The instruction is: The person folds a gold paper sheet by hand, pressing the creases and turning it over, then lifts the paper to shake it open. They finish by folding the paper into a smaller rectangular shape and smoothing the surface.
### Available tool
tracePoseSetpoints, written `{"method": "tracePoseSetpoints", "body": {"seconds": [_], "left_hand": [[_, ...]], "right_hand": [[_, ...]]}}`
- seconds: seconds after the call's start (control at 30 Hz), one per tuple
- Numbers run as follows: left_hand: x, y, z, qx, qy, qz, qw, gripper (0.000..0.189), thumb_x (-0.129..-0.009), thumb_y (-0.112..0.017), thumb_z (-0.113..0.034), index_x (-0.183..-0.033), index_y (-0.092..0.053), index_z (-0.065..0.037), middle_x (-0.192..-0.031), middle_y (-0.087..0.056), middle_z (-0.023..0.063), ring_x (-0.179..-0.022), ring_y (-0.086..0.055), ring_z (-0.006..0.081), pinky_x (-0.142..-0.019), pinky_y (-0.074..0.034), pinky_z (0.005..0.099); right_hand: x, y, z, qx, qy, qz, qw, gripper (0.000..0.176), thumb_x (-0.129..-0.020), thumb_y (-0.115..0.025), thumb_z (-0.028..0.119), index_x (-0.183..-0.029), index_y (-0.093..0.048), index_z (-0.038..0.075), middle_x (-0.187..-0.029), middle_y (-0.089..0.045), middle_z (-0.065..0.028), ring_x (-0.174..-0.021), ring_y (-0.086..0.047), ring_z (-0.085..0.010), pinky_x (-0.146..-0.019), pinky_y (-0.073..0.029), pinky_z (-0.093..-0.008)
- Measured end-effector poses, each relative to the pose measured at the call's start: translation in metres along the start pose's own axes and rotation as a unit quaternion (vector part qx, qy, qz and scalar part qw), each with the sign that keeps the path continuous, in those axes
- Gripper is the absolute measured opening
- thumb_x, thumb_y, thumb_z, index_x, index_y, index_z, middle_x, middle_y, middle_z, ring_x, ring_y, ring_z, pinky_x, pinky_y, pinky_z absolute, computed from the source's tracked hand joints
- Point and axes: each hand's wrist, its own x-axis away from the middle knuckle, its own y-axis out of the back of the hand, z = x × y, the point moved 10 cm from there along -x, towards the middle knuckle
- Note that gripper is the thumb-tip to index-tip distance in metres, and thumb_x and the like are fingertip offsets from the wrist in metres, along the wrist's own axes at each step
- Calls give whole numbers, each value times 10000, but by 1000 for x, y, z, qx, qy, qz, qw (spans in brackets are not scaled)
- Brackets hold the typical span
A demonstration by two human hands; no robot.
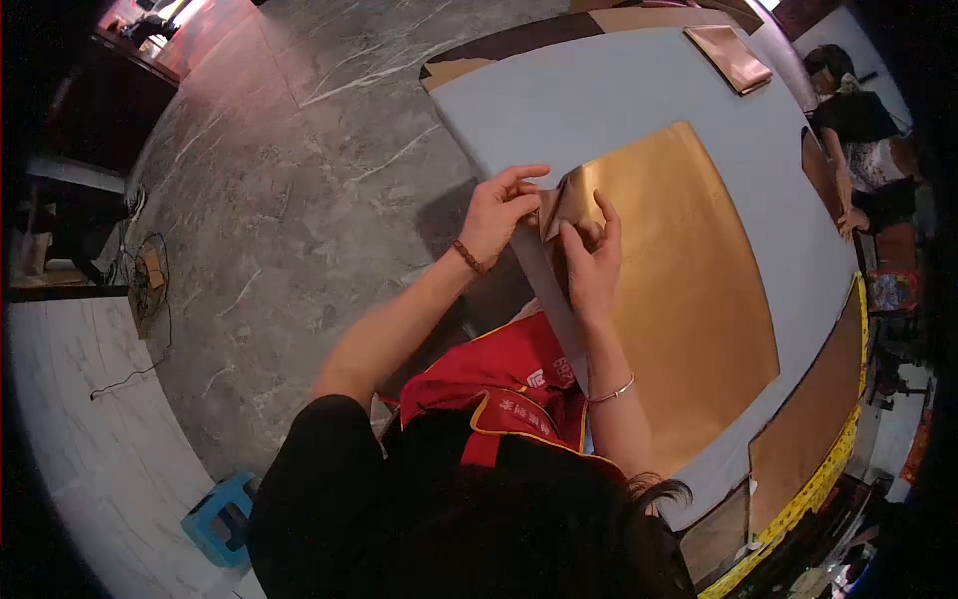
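A large gold sheet (689,290) lies on the grey tabletop (539,110), its upper left corner lifted and folded at the table's edge. My left hand (504,215), a dark beaded bracelet on its wrist, pinches the small brownish flap at that corner between thumb and fingers. Close beside it, my right hand (594,255) is curled at the same corner, its thumb and fingers against the sheet; the index finger points up. A thin bangle circles the right wrist. What lies under the right fingers is partly hidden.
A folded copper-coloured packet (728,58) rests at the table's far end. Brown boards (808,439) and a yellow strip (798,524) run along the right side. Another person (863,140) is at the far right. A blue stool (222,519) stands on the floor at lower left.
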Motion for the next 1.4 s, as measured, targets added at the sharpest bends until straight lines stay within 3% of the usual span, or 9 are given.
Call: {"method": "tracePoseSetpoints", "body": {"seconds": [0.07,0.3,0.4,0.5,0.53,0.63,0.77,0.87,1.4], "left_hand": [[3,9,1,-26,14,-54,998,260,-899,-533,-77,-1140,-619,-29,-935,-621,22,-774,-569,101,-696,-488,249],[9,5,0,-40,39,-46,997,253,-874,-578,-84,-1115,-617,-20,-987,-610,40,-799,-567,106,-699,-485,250],[9,6,-24,-299,-118,-109,940,324,-854,-611,-79,-1169,-565,-18,-1046,-525,55,-869,-554,132,-712,-498,262],[18,-10,-55,-410,-242,-106,873,325,-862,-603,-91,-1178,-564,-23,-1012,-529,68,-886,-563,149,-706,-508,269],[11,-14,-45,-286,-171,-41,942,327,-873,-594,-95,-1192,-564,-31,-1031,-551,86,-923,-568,158,-702,-516,267],[12,-34,-44,-302,-112,10,947,345,-885,-586,-105,-1221,-547,-36,-1042,-565,84,-926,-573,144,-706,-516,269],[8,-30,-17,-119,-42,13,992,424,-921,-563,-140,-1309,-449,-13,-1001,-580,50,-848,-570,105,-722,-491,259],[8,-31,-8,7,24,1,1000,350,-914,-569,-136,-1233,-495,-11,-955,-607,28,-811,-565,79,-693,-480,225],[-6,-25,5,27,-20,-26,999,236,-912,-555,-62,-1138,-532,3,-921,-624,23,-837,-559,59,-732,-462,200]], "right_hand": [[-2,1,2,-13,8,-8,1000,512,-882,-571,51,-1354,-373,63,-844,-596,-43,-754,-536,-87,-680,-450,-233],[-4,11,18,-31,-25,-33,999,510,-880,-579,44,-1344,-369,54,-862,-585,-35,-780,-521,-81,-697,-436,-226],[-6,8,21,-40,-6,-25,999,506,-871,-576,31,-1336,-378,56,-849,-575,-31,-770,-511,-76,-687,-426,-224],[-6,9,14,-16,-3,-19,1000,494,-868,-579,28,-1325,-391,51,-821,-569,-32,-772,-506,-73,-687,-425,-229],[-6,7,17,-4,-2,-28,1000,482,-868,-578,24,-1316,-402,44,-802,-564,-31,-770,-504,-76,-683,-423,-234],[-9,3,18,46,19,-2,999,478,-869,-581,29,-1313,-403,39,-802,-565,-39,-769,-507,-83,-685,-425,-238],[-9,3,16,-54,-10,-18,998,479,-865,-599,36,-1304,-406,31,-828,-577,-52,-757,-522,-88,-676,-439,-236],[-9,3,16,-69,-12,-8,998,474,-867,-596,26,-1303,-410,33,-883,-609,-54,-792,-551,-91,-701,-452,-229],[-9,3,9,-111,-29,14,993,459,-911,-545,59,-1345,-396,63,-875,-612,-38,-788,-534,-64,-714,-446,-214]]}}
